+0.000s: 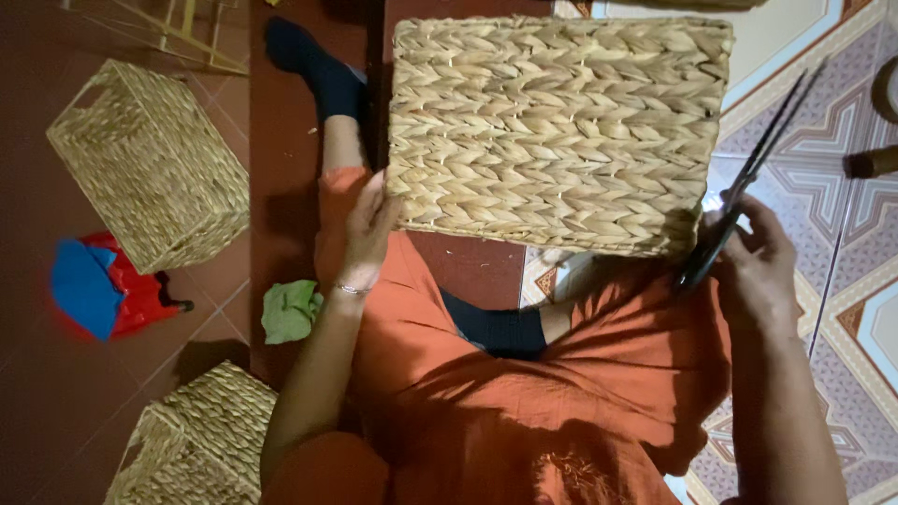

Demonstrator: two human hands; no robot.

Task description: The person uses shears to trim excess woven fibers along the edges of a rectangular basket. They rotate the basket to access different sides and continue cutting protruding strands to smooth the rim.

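A rectangular basket of pale woven straw [557,131] is held at twelve o'clock, above the lap. Its nine o'clock edge is gripped by the left hand [369,229]. At three o'clock, long dark scissors [748,178] are clasped by the right hand [762,266].

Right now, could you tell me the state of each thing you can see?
Woven basket: bottom up, tilted on lap.
Left hand: holding its edge.
Right hand: gripping scissors.
Scissors: shut.
Two floor baskets: open, on their sides.
Green cloth: crumpled.
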